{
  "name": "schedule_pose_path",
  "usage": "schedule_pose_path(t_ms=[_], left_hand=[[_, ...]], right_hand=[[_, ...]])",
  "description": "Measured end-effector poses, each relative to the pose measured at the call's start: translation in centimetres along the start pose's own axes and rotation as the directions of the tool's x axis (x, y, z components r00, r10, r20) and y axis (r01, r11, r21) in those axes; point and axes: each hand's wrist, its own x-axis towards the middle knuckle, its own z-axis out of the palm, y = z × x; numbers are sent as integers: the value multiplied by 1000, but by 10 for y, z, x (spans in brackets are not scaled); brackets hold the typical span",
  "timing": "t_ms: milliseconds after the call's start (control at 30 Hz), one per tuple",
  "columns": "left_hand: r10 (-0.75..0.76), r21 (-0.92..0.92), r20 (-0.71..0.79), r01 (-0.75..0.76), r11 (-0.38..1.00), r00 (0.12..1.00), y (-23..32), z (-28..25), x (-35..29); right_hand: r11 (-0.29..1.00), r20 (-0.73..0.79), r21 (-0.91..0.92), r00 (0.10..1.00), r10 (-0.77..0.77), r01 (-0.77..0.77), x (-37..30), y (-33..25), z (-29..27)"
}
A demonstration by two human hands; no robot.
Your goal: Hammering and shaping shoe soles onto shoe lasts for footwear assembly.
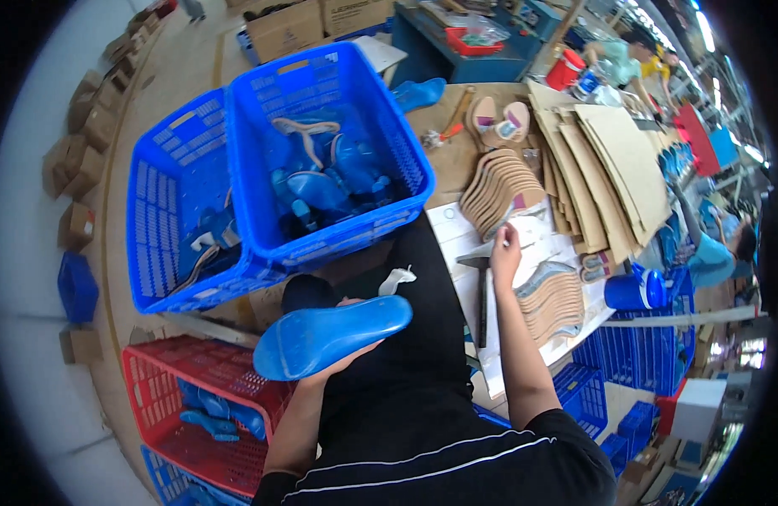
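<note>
My left hand (352,361) is wrapped round a blue shoe last (332,335) from below, its smooth sole side turned up over my lap. Over the white-topped table on the right, my right hand (507,253) has its fingertips pinched together. A small pale bit shows at them, too little to name. That hand is between a fanned stack of insoles (498,190) and a second stack of insoles (551,302). Close beside it lies a hammer (482,295) with a dark handle. A crumpled white scrap (396,280) rests on my dark trouser leg.
Two blue crates (334,232) with lasts and straps stand ahead on the left. Below them, a red crate (199,358) holds more blue lasts. Cardboard sheets (612,169) and a blue jug (635,288) are on the right. Other people (713,253) work farther off.
</note>
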Motion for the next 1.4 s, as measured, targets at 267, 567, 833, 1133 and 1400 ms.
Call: schedule_pose_path(t_ms=[267,567,833,1133,1400], left_hand=[[23,-37,223,-16,999,975,0,-9,2],[208,803,447,-492,336,870,4,-60,21],[4,218,153,-38,975,988,15,-18,11],[621,253,153,-638,727,769,5,31,-72],[752,395,-85,-670,628,654,1,32,-92]], right_hand=[[935,72,-274,964,254,-226,41,32,42],[810,-81,515,925,372,-281,13,20,-3],[389,488,760,852,187,-521,-105,-158,-84],[965,956,187,258,-136,-185,-133,-248,-74],[894,873,162,360,-327,419,-139,-279,-73]])
